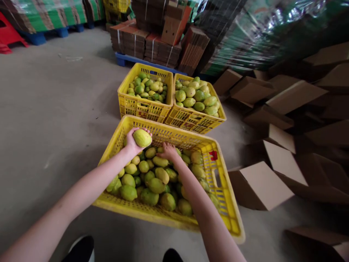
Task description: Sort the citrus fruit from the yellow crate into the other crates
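A yellow-green lemon (142, 138) rests in my left hand (132, 142), whose fingers curl around it above the far left part of a large yellow plastic crate (231, 203). My right hand (169, 151) reaches into the same crate, palm down with fingers apart, on or just over the lemons near its far wall. Beneath both hands lies a heap of green and yellowish lemons (156, 185). What is directly under my right palm is hidden.
Two more yellow crates, a left one (145, 109) and a right one (191, 122), stand just beyond, filled with lemons. Open cardboard boxes (267, 185) crowd the right side. Flattened cartons (133, 40) are stacked on a blue pallet (120, 58) behind. A red stool (11, 32) is far left.
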A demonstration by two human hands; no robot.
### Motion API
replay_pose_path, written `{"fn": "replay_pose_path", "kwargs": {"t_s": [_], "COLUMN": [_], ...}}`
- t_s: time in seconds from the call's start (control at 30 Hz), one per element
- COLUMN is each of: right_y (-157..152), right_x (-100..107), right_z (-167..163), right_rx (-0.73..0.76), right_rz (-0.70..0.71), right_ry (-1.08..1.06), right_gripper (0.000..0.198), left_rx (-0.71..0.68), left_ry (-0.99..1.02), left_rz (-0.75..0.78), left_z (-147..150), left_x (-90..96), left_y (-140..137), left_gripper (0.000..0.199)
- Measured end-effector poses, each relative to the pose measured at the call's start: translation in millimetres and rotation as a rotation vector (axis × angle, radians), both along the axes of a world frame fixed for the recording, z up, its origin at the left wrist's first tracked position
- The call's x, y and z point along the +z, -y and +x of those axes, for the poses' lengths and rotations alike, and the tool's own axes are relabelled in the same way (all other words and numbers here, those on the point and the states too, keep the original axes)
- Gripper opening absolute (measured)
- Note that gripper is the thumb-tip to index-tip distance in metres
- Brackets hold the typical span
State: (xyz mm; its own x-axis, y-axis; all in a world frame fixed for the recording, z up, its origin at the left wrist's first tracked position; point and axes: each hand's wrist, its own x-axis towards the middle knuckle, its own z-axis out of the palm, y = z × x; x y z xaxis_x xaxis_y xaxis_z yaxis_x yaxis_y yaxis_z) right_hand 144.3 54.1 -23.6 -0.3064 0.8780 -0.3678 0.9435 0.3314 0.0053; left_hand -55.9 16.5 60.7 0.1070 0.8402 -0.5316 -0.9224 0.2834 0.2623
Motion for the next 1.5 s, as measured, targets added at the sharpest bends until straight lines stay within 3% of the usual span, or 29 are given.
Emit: {"fn": "replay_pose_path", "kwargs": {"t_s": [0.1, 0.3, 0.43, 0.53, 0.63, 0.73, 0.83, 0.97, 1.1, 1.27, 1.5], "right_y": [6.5, 32.5, 51.1, 64.1, 77.1, 86.7, 91.2, 92.3, 87.1, 71.7, 59.1], "right_x": [-0.4, 15.4, 26.4, 25.0, 18.6, 13.3, 8.7, 1.5, 0.2, 8.2, 10.2], "right_z": [6.2, 40.4, 57.5, 50.3, 33.0, 20.9, 18.5, 18.7, 11.6, -11.2, -32.6], "right_rx": [0.024, 0.015, -0.198, -0.33, -0.245, -0.054, 0.035, -0.004, -0.043, -0.097, -0.087], "right_rz": [-0.008, 0.059, 0.103, 0.014, -0.175, -0.299, -0.256, -0.17, -0.197, -0.145, -0.128], "right_ry": [-0.056, -0.346, -0.646, -0.934, -1.02, -0.972, -0.834, -0.641, -0.391, -0.131, -0.104], "right_gripper": [0.048, 0.042, 0.049, 0.045, 0.046, 0.05, 0.064, 0.07, 0.066, 0.046, 0.061], "left_rx": [0.004, -0.027, -0.205, -0.291, -0.286, -0.248, -0.205, -0.185, -0.168, -0.131, -0.078], "left_ry": [0.004, -0.01, -0.011, -0.016, -0.041, -0.074, -0.085, -0.09, -0.1, -0.115, -0.143], "left_rz": [-0.011, 0.024, 0.103, 0.083, 0.016, -0.033, -0.076, -0.096, -0.117, -0.132, -0.188], "left_z": [-0.2, -0.4, 1.6, 5.4, 9.4, 11.4, 11.3, 10.9, 11.0, 9.5, 6.7], "left_x": [-1.7, -4.8, -2.0, -0.5, -3.2, -8.1, -11.5, -12.2, -11.9, -13.9, -17.7], "left_y": [0.2, 4.7, 11.7, 18.5, 22.8, 22.0, 18.4, 15.8, 16.1, 13.1, 6.7], "left_gripper": [0.017, 0.019, 0.03, 0.034, 0.036, 0.035, 0.034, 0.032, 0.032, 0.03, 0.032]}}
